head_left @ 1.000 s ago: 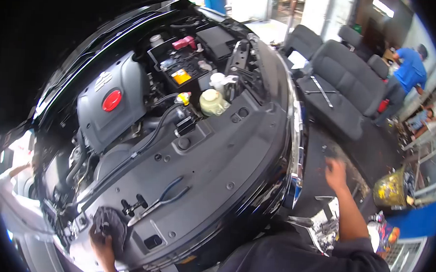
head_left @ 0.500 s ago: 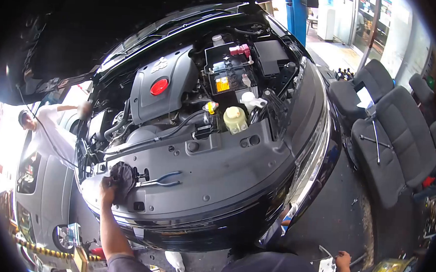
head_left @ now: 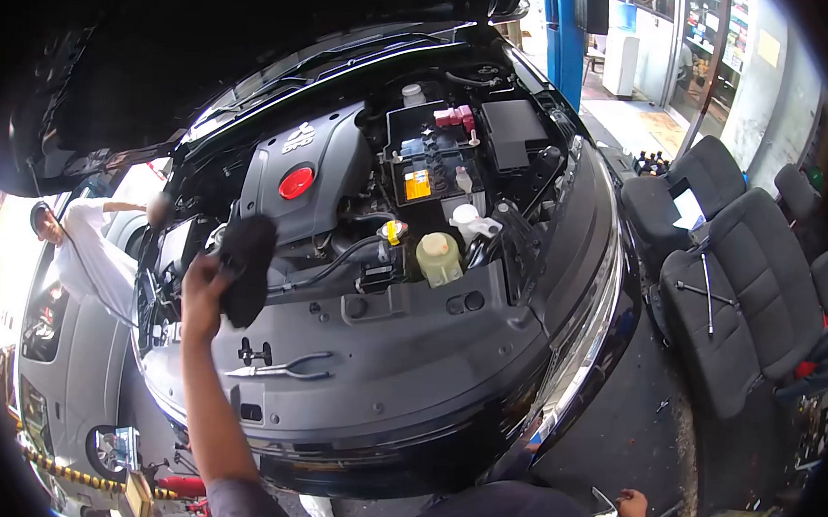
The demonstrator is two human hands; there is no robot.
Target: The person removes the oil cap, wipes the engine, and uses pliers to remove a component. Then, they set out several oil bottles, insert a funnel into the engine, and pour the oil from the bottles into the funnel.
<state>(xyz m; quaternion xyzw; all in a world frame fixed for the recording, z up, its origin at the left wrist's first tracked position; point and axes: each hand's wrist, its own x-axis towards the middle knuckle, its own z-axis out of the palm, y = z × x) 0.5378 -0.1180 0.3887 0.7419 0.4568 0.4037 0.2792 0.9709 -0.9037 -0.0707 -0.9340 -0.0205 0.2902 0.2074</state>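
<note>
My left hand (head_left: 204, 299) is closed on a limp black cloth (head_left: 248, 269), raised over the front of the engine bay. Below it, long-nosed pliers (head_left: 287, 366) with blue-grey handles lie on the black radiator cover (head_left: 409, 357). A small black clip-like part (head_left: 255, 351) rests just behind the pliers. Low at the right, away from the car, is my right hand (head_left: 632, 507), its fingers loosely bent and apart with nothing visible in them. The engine cover (head_left: 312, 150) carries a red round cap-like piece (head_left: 296, 183).
The raised hood (head_left: 257, 44) hangs overhead. A battery (head_left: 437, 171) and a coolant tank (head_left: 439, 260) sit in the bay. Removed car seats (head_left: 735, 294) stand at the right, a lug wrench (head_left: 708, 293) lying on one. Another person (head_left: 97, 233) stands at the car's left side.
My left hand has lifted the black cloth off the radiator cover and moved it up toward the engine. The pliers and the clip-like part stay on the cover.
</note>
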